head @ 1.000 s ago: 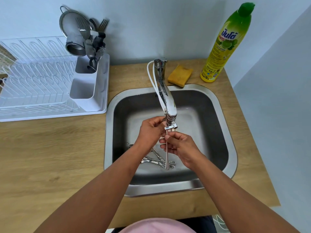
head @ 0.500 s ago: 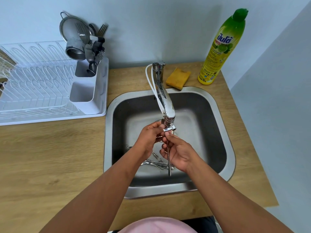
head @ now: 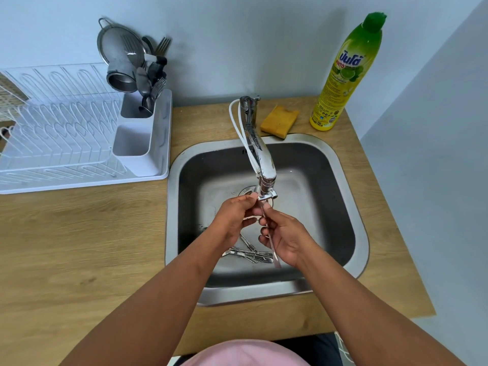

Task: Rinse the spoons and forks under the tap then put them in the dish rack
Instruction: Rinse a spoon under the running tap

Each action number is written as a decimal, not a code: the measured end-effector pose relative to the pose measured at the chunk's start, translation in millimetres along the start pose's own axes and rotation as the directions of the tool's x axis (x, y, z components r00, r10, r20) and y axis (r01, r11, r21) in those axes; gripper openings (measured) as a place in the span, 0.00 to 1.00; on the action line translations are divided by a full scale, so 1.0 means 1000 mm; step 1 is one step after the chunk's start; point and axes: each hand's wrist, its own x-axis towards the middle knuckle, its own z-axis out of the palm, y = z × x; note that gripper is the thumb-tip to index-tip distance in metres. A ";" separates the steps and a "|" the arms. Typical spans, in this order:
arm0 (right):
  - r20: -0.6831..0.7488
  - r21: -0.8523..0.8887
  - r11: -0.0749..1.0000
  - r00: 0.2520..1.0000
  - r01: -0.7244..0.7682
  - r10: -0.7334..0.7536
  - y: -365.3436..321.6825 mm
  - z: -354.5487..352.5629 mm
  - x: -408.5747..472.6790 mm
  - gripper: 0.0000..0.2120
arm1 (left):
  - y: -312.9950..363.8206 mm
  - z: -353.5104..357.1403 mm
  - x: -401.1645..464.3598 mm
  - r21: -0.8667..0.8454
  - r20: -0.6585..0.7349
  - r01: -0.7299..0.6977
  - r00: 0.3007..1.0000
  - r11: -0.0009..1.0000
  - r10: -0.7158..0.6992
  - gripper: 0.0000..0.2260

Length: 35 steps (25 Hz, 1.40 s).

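Observation:
Both hands meet under the tap (head: 264, 165) over the steel sink (head: 351, 220). My right hand (head: 285, 239) grips the handle of one piece of steel cutlery (head: 272, 247), its handle end pointing down toward me. My left hand (head: 235, 215) closes its fingers around the upper end, which is hidden, so spoon or fork cannot be told. Several more spoons and forks (head: 250, 254) lie on the sink floor below my hands. The white dish rack (head: 66, 143) stands on the counter at left; its cutlery holder (head: 142, 128) has forks and spoons in the far compartment.
A metal strainer and cup (head: 121, 62) lean in the rack's holder. A yellow sponge (head: 278, 121) lies behind the sink beside a green and yellow dish soap bottle (head: 346, 72). The wooden counter (head: 79, 247) spreads left of the sink. A wall closes the right side.
The cutlery's handle end has swung slightly right and down in my right hand, and my left hand has shifted along its top end. The head view has tilted a little.

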 end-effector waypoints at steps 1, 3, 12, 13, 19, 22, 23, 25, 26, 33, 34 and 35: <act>-0.027 -0.013 1.000 1.000 0.004 -0.005 0.001 0.000 0.000 0.12 | 0.000 0.000 -0.001 0.038 -0.002 -0.002 1.000 0.999 0.003 0.09; -0.118 -0.028 0.999 0.992 0.033 -0.036 0.002 -0.002 0.001 0.09 | 0.000 0.000 -0.002 0.113 -0.001 -0.044 0.999 0.993 0.044 0.10; -0.111 -0.103 0.992 0.990 0.075 -0.087 0.001 0.001 0.003 0.03 | -0.002 0.004 -0.004 0.155 -0.087 -0.204 0.972 0.967 0.219 0.06; -0.135 -0.123 0.988 0.985 0.090 -0.106 0.000 0.002 0.004 0.05 | -0.001 0.005 -0.004 0.156 -0.076 -0.212 0.971 0.965 0.226 0.06; -0.104 -0.228 0.957 0.973 0.180 -0.207 -0.017 0.000 0.012 0.05 | 0.007 0.011 -0.003 0.199 -0.097 -0.215 0.967 0.956 0.237 0.09; -0.072 -0.295 0.936 0.973 0.189 -0.219 -0.021 -0.002 0.013 0.03 | 0.007 0.011 -0.003 0.243 -0.108 -0.213 0.963 0.946 0.245 0.09; -0.084 -0.304 0.933 0.970 0.194 -0.229 -0.021 -0.003 0.013 0.03 | 0.007 0.012 -0.004 0.256 -0.091 -0.218 0.965 0.942 0.248 0.08; -0.097 -0.329 0.922 0.964 0.203 -0.247 -0.021 -0.003 0.013 0.07 | 0.005 0.013 -0.005 0.272 -0.079 -0.252 0.956 0.929 0.283 0.07; -0.077 -0.342 0.916 0.965 0.210 -0.250 -0.020 -0.004 0.013 0.08 | 0.004 0.013 -0.005 0.281 -0.107 -0.269 0.945 0.921 0.309 0.07; 0.019 -0.358 0.914 0.980 0.190 -0.197 -0.022 -0.018 0.011 0.04 | -0.002 0.020 -0.005 0.314 -0.160 -0.286 0.924 0.905 0.347 0.08; -0.007 -0.361 0.914 0.979 0.186 -0.202 -0.023 -0.020 0.011 0.06 | -0.003 0.022 -0.007 0.309 -0.144 -0.293 0.926 0.905 0.349 0.09; -0.017 -0.368 0.911 0.979 0.185 -0.205 -0.024 -0.021 0.011 0.08 | -0.003 0.024 -0.008 0.307 -0.133 -0.300 0.926 0.903 0.353 0.10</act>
